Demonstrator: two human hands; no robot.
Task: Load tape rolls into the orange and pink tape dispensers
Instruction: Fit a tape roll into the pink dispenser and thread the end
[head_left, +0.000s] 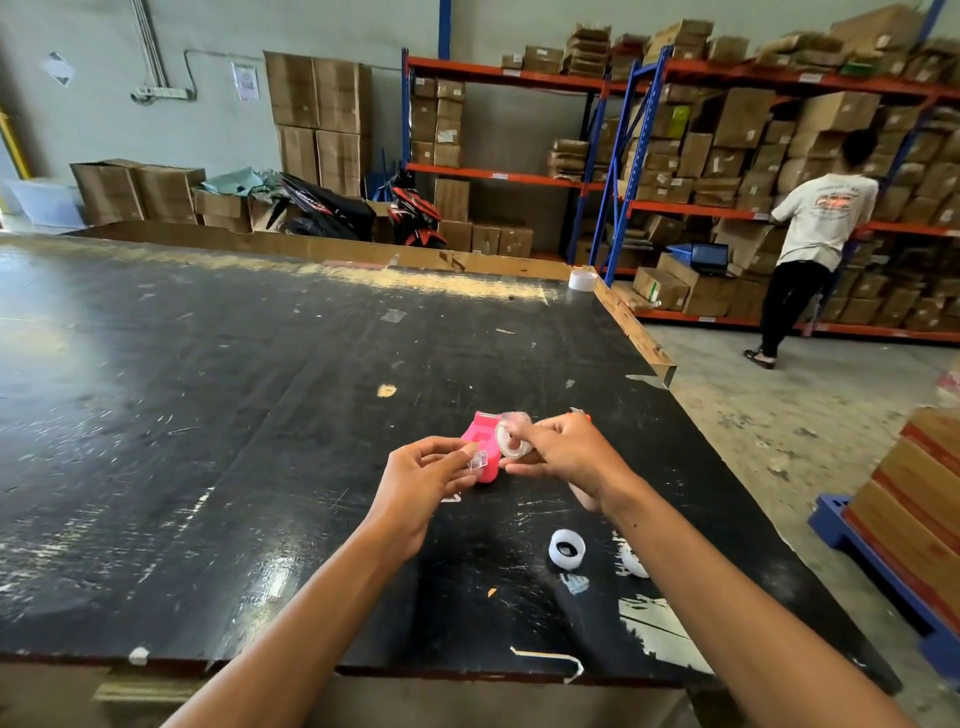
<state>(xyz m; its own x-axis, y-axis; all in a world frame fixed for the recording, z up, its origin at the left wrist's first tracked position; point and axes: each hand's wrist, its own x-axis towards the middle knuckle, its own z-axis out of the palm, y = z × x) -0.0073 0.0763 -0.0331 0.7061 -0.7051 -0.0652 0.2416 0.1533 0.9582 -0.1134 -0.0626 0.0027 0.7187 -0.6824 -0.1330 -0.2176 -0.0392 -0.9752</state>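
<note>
Over the scuffed black worktop (208, 415) two bare hands meet near its right side. One pink tape dispenser (480, 441) stands on the surface between them; of the orange dispenser (581, 414) only a sliver pokes out past the right hand, so its shape is hard to make out. The right hand (566, 449) has its fingers (522, 434) closed round one clear tape roll (511, 441), held against the pink dispenser's near side, and the roll is partly covered by those fingers. The left hand (421, 478) pinches a small clear plastic piece (478, 461) between thumb and fingertips, just touching the dispenser's front; what that piece is I cannot tell. Nearer the edge lie two more loose rolls: one white spare roll (567, 549) lying flat in plain sight, and a second roll (635, 561) half hidden by the right forearm. A fourth, larger tape roll (583, 279) sits at the far right corner of the worktop. Beyond, one person in a pale shirt (821, 223) stands with their back turned at the racks (675, 208) crammed with cardboard boxes, too many to count.
</note>
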